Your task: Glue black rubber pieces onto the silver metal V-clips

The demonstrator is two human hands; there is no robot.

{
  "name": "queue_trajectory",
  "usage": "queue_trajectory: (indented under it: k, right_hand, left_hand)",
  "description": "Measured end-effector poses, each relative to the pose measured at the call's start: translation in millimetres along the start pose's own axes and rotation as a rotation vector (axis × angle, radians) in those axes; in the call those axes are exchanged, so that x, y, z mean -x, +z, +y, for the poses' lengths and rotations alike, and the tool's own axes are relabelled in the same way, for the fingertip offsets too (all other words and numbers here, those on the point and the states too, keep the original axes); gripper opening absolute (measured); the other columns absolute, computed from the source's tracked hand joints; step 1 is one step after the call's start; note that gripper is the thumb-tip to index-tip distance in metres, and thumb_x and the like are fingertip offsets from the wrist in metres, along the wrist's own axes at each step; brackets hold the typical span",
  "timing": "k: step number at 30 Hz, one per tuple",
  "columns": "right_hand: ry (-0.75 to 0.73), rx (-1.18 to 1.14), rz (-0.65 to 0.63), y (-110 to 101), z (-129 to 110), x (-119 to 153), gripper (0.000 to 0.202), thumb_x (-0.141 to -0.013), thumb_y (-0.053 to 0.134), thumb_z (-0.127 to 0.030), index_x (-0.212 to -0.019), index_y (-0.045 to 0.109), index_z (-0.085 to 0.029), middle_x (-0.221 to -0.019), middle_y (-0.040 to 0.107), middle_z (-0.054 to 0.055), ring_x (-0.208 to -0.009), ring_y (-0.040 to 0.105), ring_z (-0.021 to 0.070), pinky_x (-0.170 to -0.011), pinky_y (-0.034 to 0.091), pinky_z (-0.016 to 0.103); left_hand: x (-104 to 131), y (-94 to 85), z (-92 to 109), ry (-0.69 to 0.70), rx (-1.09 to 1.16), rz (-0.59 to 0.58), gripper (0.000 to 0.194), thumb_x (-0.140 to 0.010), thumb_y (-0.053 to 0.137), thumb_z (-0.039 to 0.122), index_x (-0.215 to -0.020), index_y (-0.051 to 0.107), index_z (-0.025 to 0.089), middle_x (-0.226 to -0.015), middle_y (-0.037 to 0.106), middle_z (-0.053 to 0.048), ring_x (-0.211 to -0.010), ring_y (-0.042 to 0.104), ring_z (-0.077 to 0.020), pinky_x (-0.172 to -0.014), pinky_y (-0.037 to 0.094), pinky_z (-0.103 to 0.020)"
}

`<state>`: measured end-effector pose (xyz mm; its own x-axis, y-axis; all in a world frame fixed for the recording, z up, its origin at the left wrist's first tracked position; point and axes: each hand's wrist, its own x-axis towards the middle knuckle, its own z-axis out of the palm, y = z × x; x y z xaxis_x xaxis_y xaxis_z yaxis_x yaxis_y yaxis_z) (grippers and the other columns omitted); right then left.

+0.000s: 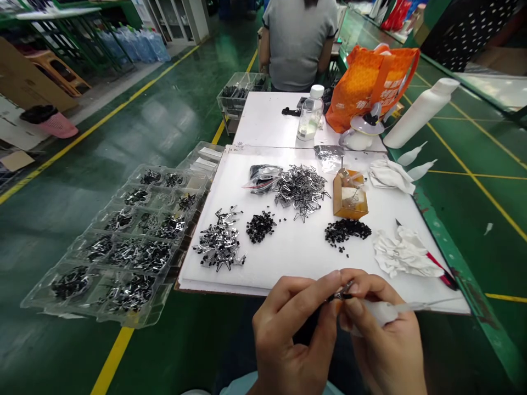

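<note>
Both of the person's hands are meeting just over the table's near edge, the left hand and right hand pinching a small metal piece between their fingertips. It's sitting right between the two hands, partly hidden by the fingers. The right hand is also clasping a white dropper, its thin tip pointing off rightward. Just beyond the hands, a heap of black bits is lying on the white table, near an amber box.
</note>
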<state>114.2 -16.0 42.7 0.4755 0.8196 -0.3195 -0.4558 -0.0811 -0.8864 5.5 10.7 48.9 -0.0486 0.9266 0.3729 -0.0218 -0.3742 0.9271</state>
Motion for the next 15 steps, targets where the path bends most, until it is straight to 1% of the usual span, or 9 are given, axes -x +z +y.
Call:
queue_trajectory:
  k: [3, 7, 12, 15]
  right_hand:
    - [-0.018, 0.016, 0.002, -2.4, -0.1, -1.5, 0.036, -0.067, 0.101, -0.040, -0.074, 0.070, -0.023, -0.092, 0.069, 0.002, -0.056, 0.050, 0.0070, -0.047, 0.048, 0.020]
    - [-0.043, 0.049, -0.011, -4.6, -0.3, -2.4, 0.035, -0.070, 0.099, -0.043, -0.076, 0.071, -0.024, -0.092, 0.071, 0.002, -0.053, 0.051, 0.0070, -0.048, 0.048, 0.023]
    - [-0.067, 0.058, -0.008, -5.0, -0.1, -2.5, 0.032, -0.072, 0.098, -0.041, -0.078, 0.071, -0.025, -0.091, 0.072, 0.001, -0.052, 0.053, 0.0073, -0.048, 0.048, 0.022]
    - [-0.090, 0.054, -0.001, -6.1, 1.9, -3.4, 0.029, -0.074, 0.097, -0.037, -0.081, 0.071, -0.026, -0.092, 0.073, 0.000, -0.053, 0.054, 0.0073, -0.048, 0.049, 0.021]
  left_hand:
    - [-0.4, 0.6, 1.1, 0.024, -0.006, -0.014, 0.059, -0.082, 0.076, -0.009, -0.126, 0.083, 0.029, -0.090, 0.079, -0.003, -0.075, 0.077, -0.0128, -0.069, 0.064, -0.016]
    - [2.0, 0.4, -0.5, 0.079, -0.011, -0.021, 0.060, -0.081, 0.075, -0.011, -0.127, 0.083, 0.026, -0.091, 0.079, -0.004, -0.075, 0.077, -0.0128, -0.069, 0.064, -0.016]
    - [3.2, 0.2, -2.7, 0.066, -0.055, -0.032, 0.062, -0.082, 0.077, -0.009, -0.129, 0.082, 0.032, -0.093, 0.080, -0.004, -0.074, 0.078, -0.0156, -0.068, 0.066, -0.020]
    - [3.4, 1.1, -3.5, 0.073, -0.050, -0.036, 0.063, -0.082, 0.077, -0.009, -0.129, 0.081, 0.032, -0.093, 0.080, -0.004, -0.074, 0.078, -0.0153, -0.067, 0.066, -0.020]
